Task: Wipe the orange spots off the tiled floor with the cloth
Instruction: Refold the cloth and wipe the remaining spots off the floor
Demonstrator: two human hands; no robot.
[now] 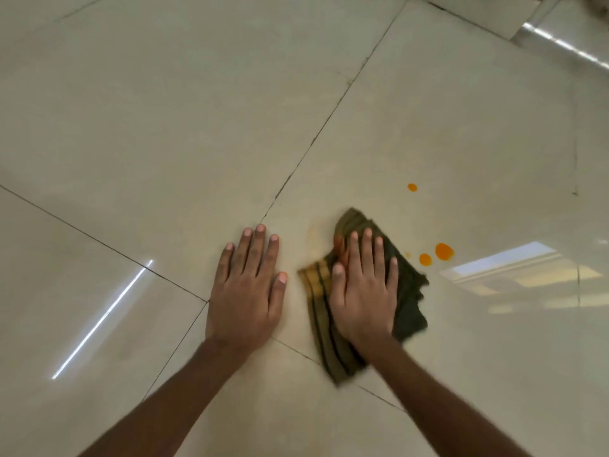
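A dark green cloth with yellow-brown stripes (407, 291) lies crumpled on the glossy beige tiled floor (164, 127). My right hand (362, 288) presses flat on top of the cloth, fingers spread. My left hand (247, 285) rests flat on the bare tile to the left of the cloth, holding nothing. Just right of the cloth sit a large orange spot (444, 251) and a smaller orange spot (425, 259), with a tiny speck beside them. A further orange spot (412, 187) lies farther away. A faint orange smear (313, 230) shows left of the cloth's far corner.
Dark grout lines (316, 136) cross the floor. Bright reflections of light streak the tiles at the left (102, 319) and right (504, 263). A raised tile step or edge (527, 31) runs across the far right corner.
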